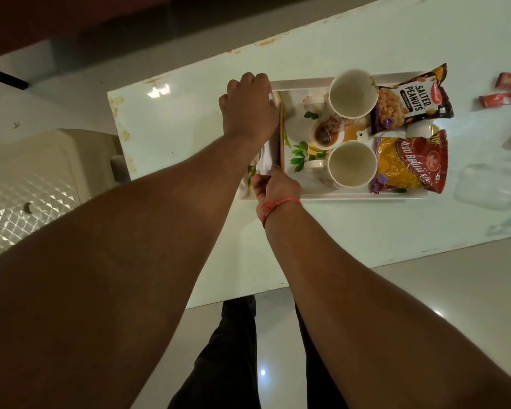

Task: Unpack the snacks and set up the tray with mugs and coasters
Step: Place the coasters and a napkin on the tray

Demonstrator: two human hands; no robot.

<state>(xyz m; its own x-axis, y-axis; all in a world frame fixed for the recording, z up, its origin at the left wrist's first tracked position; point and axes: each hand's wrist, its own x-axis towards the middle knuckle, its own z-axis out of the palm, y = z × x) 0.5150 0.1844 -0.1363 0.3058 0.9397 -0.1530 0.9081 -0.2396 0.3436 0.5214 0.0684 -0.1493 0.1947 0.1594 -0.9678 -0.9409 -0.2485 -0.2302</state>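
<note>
From the head camera, a white rectangular tray (pixel 351 195) with a leaf picture on it sat on a pale, shiny surface (pixel 171 125). Two cream mugs (pixel 353 94) stood empty on the tray, one farther away and one closer (pixel 351 164). Just to the right of them lay a dark bag of salted peanuts (pixel 413 100) and a red and yellow bag of bhujia snack (pixel 410 162), both resting on the right end of the tray. Both hands reached to the left end of the tray. The left hand (pixel 248 107) was curled down over the far corner, and its fingers were hidden, so I cannot tell how tightly it gripped. The right hand (pixel 273 185), with a red thread on the wrist, was closed at the near edge, pinching a thin brown flat piece (pixel 281 134) that stood on its edge. Whether it was a coaster, I cannot tell. Small red wrappers (pixel 497 98) lay on the surface, well apart from the tray, near a clear plastic box (pixel 484 184).
</note>
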